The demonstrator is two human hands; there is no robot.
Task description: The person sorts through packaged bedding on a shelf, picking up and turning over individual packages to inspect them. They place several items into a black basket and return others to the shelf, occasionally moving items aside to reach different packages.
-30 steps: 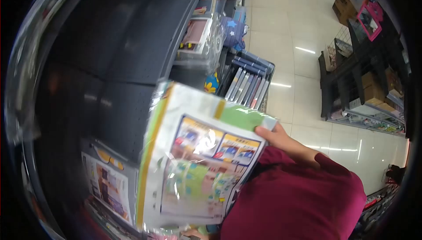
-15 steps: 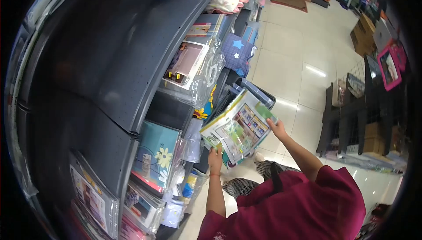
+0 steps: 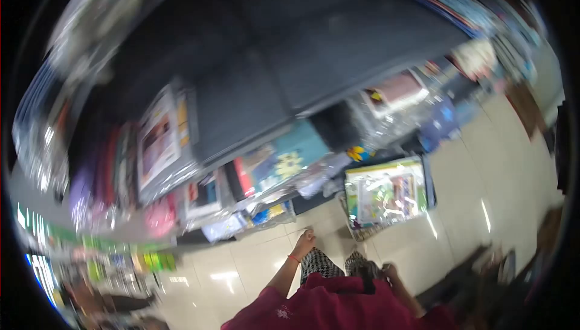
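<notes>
A flat, clear plastic package with printed pictures and a green and yellow edge (image 3: 386,192) lies on top of a dark basket (image 3: 430,180) by the shelf foot. Neither hand touches it. My left hand (image 3: 306,242) hangs over the floor, to the left of and below the package, its fingers curled in with nothing visible in them. Close to my waist is my right hand (image 3: 391,272), blurred and dark, its fingers hard to make out.
A dark shelf unit (image 3: 241,82) spans the view, holding plastic-wrapped bedding packs such as a teal one with flowers (image 3: 302,149). A wrapped pack (image 3: 162,143) stands on the upper shelf at left. Tiled floor (image 3: 465,179) runs to the right.
Both hands have let go of the package, which now lies on the basket. My hands have drawn back toward my body. The view has swung left along the shelves and is blurred.
</notes>
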